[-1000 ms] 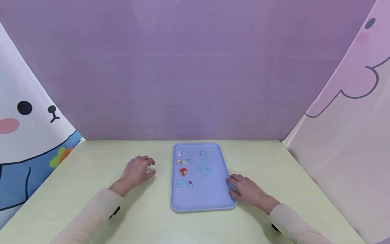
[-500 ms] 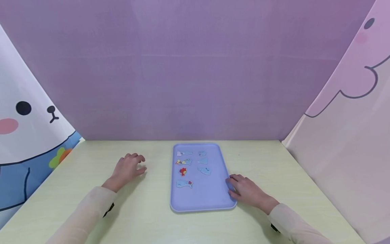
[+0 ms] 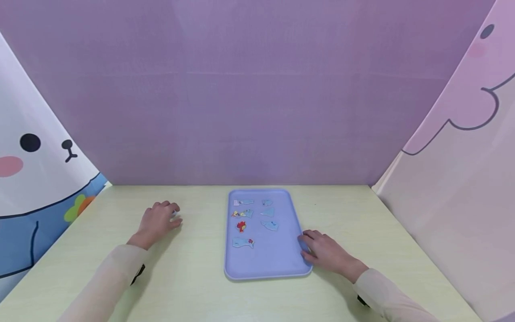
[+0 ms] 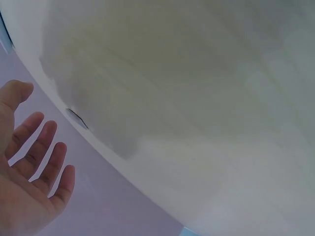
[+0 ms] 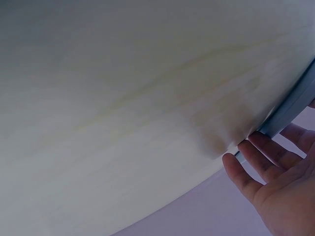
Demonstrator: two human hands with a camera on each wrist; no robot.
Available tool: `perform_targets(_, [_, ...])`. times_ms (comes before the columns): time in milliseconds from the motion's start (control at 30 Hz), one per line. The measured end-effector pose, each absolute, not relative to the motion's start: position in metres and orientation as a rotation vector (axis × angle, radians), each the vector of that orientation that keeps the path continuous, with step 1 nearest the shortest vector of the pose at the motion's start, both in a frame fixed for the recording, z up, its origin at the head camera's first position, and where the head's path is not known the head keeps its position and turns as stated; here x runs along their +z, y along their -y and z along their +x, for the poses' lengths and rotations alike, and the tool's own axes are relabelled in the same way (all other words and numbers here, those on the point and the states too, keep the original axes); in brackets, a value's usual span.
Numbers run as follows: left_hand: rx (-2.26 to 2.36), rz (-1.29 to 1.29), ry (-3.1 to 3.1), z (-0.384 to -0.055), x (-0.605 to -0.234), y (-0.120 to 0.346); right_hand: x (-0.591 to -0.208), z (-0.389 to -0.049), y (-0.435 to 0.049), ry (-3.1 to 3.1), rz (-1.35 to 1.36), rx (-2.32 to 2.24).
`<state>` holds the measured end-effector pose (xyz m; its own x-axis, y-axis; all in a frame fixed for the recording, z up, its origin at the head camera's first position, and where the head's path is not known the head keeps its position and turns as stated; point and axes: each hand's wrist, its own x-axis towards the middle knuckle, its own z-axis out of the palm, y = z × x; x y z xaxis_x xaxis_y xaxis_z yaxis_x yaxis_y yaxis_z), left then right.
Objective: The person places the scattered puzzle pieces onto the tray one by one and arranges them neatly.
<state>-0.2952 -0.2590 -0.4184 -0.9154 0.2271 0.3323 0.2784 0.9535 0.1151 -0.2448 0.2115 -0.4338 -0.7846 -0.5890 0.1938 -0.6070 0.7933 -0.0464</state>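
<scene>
My left hand (image 3: 157,221) hovers over the table left of the tray, fingers spread and loosely bent, holding nothing. Between its fingertips and thumb in the head view shows a bit of a light blue piece (image 3: 174,214). In the left wrist view a small flat piece (image 4: 77,118) lies on the table beyond the fingers. My right hand (image 3: 327,252) rests at the right side of the lavender tray (image 3: 277,264), its fingertips touching the rim (image 5: 290,105). On the tray lie several cut pieces, among them a red one (image 3: 241,226) and a pale blue one (image 3: 269,225).
The pale wooden table (image 3: 193,286) reaches back to a purple cloth wall (image 3: 257,112). Cartoon-printed cloth panels stand on the left (image 3: 40,192) and right (image 3: 462,201). The tray's pieces sit in two columns in its left and middle part.
My left hand has moved left, away from the tray. The blue piece seen behind its knuckles earlier now shows between fingers and thumb. The right hand has stayed at the tray rim.
</scene>
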Motion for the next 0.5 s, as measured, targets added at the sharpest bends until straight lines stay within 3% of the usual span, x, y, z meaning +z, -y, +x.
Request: perform_targets(500, [-0.248,-0.254,2.867,-0.307,-0.425,0.277,-0.434,-0.245,-0.212,2.806,0.945,0.138])
